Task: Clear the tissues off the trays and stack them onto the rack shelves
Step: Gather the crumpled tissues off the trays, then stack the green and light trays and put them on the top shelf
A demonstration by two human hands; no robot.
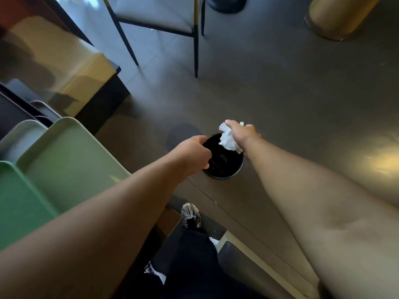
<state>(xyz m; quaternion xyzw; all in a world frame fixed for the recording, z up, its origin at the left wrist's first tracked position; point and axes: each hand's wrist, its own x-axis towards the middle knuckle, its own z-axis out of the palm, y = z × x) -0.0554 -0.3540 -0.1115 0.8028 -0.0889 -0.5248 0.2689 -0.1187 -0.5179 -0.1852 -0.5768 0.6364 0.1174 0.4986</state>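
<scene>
A small round black bin (226, 167) stands on the floor below me. My right hand (241, 131) is closed on a crumpled white tissue (227, 138) and holds it over the bin's far rim. My left hand (194, 153) reaches to the bin's left rim, fingers curled downward; what they touch is hidden. Several green trays (64, 156) lie overlapping at the left, their visible surfaces bare.
A wooden table (64, 67) with dark trays (13, 106) sits at the upper left. A chair with thin black legs (195, 50) stands beyond the bin. A yellow cylinder (336, 16) is at the top right. My feet (191, 215) are on the floor.
</scene>
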